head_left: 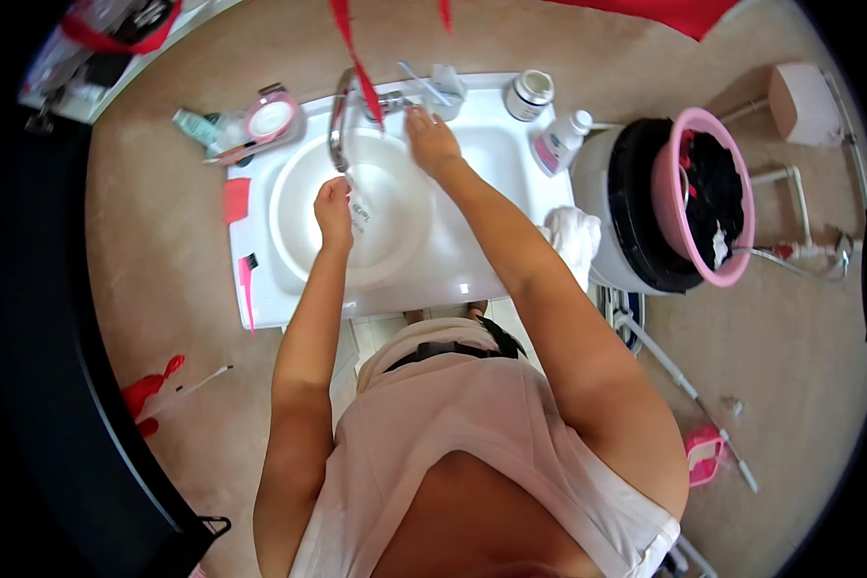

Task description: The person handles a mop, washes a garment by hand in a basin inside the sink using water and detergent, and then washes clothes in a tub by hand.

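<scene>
Under the curved spout of the chrome faucet [338, 120], my left hand [333, 207] is closed at the left part of the white basin [395, 246]; whether its fingers hold anything is too small to tell. My right hand [431, 140] is beside the faucet's handle end, fingers extended and pointing away from me, over the basin's back right rim. Water seems to run from the spout near my left hand. Behind my right hand stands a clear cup [448, 87] with a toothbrush in it. The basin sits in the white sink [491, 241].
On the sink's right side are an open jar [530, 94], a white bottle [562, 143] and a white cloth [575, 241]. Farther right, a pink tub [671, 183] holds dark clothes. At left are a pink-rimmed container [270, 118], a green tube [196, 126] and a pink brush [247, 284].
</scene>
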`<state>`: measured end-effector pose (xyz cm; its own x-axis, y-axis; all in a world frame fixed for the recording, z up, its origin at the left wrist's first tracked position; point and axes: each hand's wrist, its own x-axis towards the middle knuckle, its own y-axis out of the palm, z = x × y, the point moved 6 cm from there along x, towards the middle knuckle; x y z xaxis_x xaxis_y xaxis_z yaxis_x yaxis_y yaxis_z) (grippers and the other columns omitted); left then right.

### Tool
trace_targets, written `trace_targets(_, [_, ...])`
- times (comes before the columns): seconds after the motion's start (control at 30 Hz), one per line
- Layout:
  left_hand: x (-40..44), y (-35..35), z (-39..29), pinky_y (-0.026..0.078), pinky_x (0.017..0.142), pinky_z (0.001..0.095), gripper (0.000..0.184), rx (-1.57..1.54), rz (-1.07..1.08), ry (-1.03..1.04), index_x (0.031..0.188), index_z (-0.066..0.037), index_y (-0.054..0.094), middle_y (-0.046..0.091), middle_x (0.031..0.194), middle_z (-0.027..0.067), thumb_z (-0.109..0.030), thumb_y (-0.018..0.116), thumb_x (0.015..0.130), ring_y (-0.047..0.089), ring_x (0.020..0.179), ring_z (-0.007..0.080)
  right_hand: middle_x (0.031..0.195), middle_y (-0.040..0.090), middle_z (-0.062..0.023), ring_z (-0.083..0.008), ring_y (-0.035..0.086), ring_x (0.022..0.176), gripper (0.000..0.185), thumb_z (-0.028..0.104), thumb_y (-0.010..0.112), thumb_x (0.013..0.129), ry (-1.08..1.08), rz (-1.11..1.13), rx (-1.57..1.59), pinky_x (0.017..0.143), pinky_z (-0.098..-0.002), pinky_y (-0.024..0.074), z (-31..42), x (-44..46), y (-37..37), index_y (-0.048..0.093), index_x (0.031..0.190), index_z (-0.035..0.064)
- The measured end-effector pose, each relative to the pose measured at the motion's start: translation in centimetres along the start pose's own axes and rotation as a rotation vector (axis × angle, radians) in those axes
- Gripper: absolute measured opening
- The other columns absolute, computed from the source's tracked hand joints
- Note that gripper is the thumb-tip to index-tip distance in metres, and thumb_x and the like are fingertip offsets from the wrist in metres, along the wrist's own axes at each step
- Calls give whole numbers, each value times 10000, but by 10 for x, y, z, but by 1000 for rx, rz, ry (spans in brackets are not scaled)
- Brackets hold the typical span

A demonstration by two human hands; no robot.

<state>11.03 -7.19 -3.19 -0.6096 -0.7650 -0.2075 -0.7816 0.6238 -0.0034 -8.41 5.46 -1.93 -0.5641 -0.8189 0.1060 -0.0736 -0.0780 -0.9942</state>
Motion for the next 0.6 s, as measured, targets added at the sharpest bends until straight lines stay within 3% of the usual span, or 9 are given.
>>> trace_targets(0.03, [3, 14, -1, 455, 717, 242, 174, -92, 13, -148, 985, -33, 628, 666, 874, 60, -158, 566, 883, 601, 791, 111, 1465, 319, -153, -265, 284, 1371, 477, 129, 375, 905, -13, 47, 52, 1087, -381, 293, 2, -5, -7, 387, 1366, 8])
trace_targets(0.1, [14, 34, 1, 484, 724, 256, 186, -36, 28, -322, 1021, -44, 595, 667, 912, 72, -172, 507, 919, 606, 781, 121, 1436, 356, -149, -307, 321, 1343, 541, 186, 596, 834, 18, -54, 258, 1052, -380, 333, 6, -29, -37, 439, 1329, 34])
trace_targets(0.17, [31, 42, 16, 517, 643, 247, 178, -110, 38, -352, 999, -34, 596, 671, 888, 93, -168, 541, 896, 608, 688, 131, 1433, 347, -161, -313, 317, 1342, 601, 205, 688, 773, 35, -115, 507, 1071, -442, 298, 4, -63, -67, 467, 1321, 94])
trace_targets(0.23, [44, 46, 27, 511, 560, 238, 170, -163, -18, -403, 948, -23, 605, 669, 826, 104, -160, 609, 847, 603, 621, 147, 1447, 330, -154, -319, 278, 1360, 607, 238, 701, 762, 141, -97, 397, 1079, -517, 240, -8, -112, -87, 481, 1318, 139])
trace_targets(0.33, [49, 53, 28, 515, 556, 234, 170, -179, 30, -455, 949, -29, 594, 669, 825, 115, -149, 619, 832, 604, 615, 155, 1462, 290, -163, -351, 221, 1378, 598, 264, 710, 757, 349, -82, 177, 1048, -646, 172, -49, -193, -99, 495, 1313, 212])
trace_targets(0.4, [54, 51, 35, 518, 553, 242, 184, -165, 32, -457, 962, -27, 584, 669, 825, 119, -150, 618, 829, 603, 613, 160, 1472, 282, -155, -368, 186, 1384, 649, 326, 733, 715, 568, -23, 72, 1048, -653, 158, -80, -245, -106, 504, 1310, 202])
trace_targets(0.47, [60, 49, 46, 518, 544, 256, 210, -163, 15, -440, 993, -22, 569, 668, 831, 127, -156, 602, 835, 595, 602, 171, 1505, 194, -148, -395, 156, 1383, 741, 374, 753, 692, 718, 52, 80, 1006, -694, 186, -100, -291, -103, 458, 1350, 204])
trace_targets(0.57, [71, 44, 60, 510, 530, 261, 209, -190, 47, -462, 996, -13, 569, 664, 829, 132, -152, 591, 842, 587, 588, 177, 1500, 176, -187, -424, 190, 1362, 873, 383, 788, 646, 908, 119, 344, 1023, -649, 230, -103, -329, -96, 381, 1397, 200])
trace_targets(0.6, [73, 44, 63, 515, 540, 257, 205, -179, 65, -475, 1003, -12, 568, 661, 846, 133, -150, 581, 852, 587, 599, 175, 1481, 174, -241, -460, 246, 1322, 959, 306, 815, 610, 784, -131, 411, 1037, -556, 294, -106, -339, -83, 320, 1423, 194])
